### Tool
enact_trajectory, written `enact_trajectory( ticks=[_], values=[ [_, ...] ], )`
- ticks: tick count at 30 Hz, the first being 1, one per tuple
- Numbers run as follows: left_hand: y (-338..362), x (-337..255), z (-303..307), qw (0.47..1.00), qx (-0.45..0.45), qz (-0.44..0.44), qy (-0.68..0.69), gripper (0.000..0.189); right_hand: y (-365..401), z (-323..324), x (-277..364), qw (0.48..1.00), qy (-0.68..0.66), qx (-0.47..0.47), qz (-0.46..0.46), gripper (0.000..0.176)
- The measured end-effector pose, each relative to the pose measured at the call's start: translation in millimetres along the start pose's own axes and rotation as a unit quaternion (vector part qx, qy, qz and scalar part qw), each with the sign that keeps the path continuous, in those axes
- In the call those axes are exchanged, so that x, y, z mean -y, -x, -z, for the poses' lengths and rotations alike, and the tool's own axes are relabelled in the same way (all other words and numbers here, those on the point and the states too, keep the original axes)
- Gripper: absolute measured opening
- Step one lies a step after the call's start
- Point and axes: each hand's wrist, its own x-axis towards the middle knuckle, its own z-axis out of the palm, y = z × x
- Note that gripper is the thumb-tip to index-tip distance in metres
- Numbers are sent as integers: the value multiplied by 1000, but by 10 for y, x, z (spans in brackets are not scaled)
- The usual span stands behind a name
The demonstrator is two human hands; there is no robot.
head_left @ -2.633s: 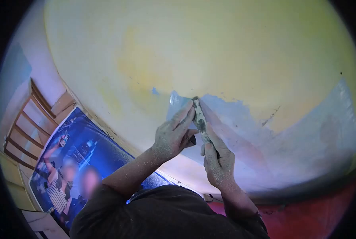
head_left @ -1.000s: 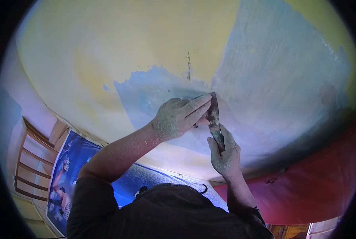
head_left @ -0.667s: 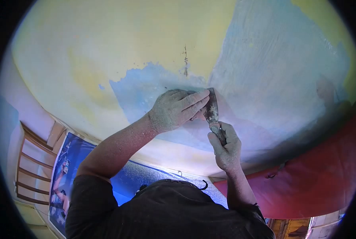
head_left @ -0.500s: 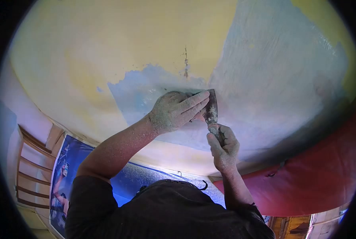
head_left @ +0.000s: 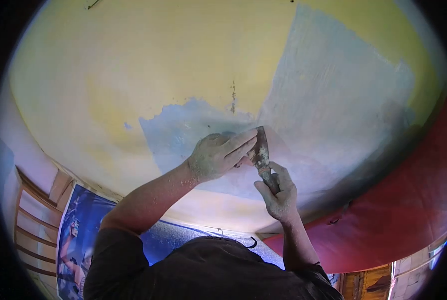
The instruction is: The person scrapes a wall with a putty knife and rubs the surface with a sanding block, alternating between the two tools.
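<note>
Right now, the scraper (head_left: 260, 150) is held against the bare blue patch (head_left: 183, 131) in the yellow paint (head_left: 148, 70), just under a small dark crack (head_left: 233, 93). Its handle is gripped tight by the curled fingers of the right hand (head_left: 279, 194). Its blade is pressed flat by the stretched-out fingers of the left hand (head_left: 216, 156), and both hands are covered in pale dust.

shirt (head_left: 208, 270): dark, short-sleeved | forearms (head_left: 148, 197): bare | left grip (head_left: 216, 157), right grip (head_left: 279, 197): dust-coated
</note>
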Motion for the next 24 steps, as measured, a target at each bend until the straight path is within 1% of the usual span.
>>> enact_trajectory(
  ticks=[1, 3, 6, 9, 13, 14, 15, 18, 21, 24],
  values=[
    [13, -1, -1, 1000, 10, 4, -5, 58, -13, 30, 17, 1000, 4, 8, 4, 57],
    [35, -12, -49, 1000, -11, 7, -1, 59, -5, 77, -38, 999, 29, 17, 13, 61],
    [54, -83, -65, 999, -28, 23, -1, 60, -79, 115, -170, 985, 85, -6, 147, 65],
    [76, -102, -125, 997, -66, 28, -17, 60, -112, 251, -34, 991, 93, 70, 63, 68],
    [109, -137, -94, 997, -55, 56, -6, 62, -179, 307, -126, 988, 100, 114, 33, 68],
    [93, -134, 42, 997, -55, 58, 1, 63, -167, 295, 6, 986, 111, 121, 35, 67],
    [101, -127, 23, 997, -51, 62, 8, 64, -183, 296, -26, 984, 119, 128, 35, 66],
    [162, -141, 21, 996, -39, 75, -5, 65, -184, 204, -173, 980, 128, 79, 134, 65],
    [100, -201, 59, 995, -49, 80, -31, 62, -175, 228, -104, 968, 190, 66, 148, 67],
    [55, -222, 158, 996, -43, 71, -43, 63, -118, 203, 144, 968, 199, 45, 145, 67]
  ],
)
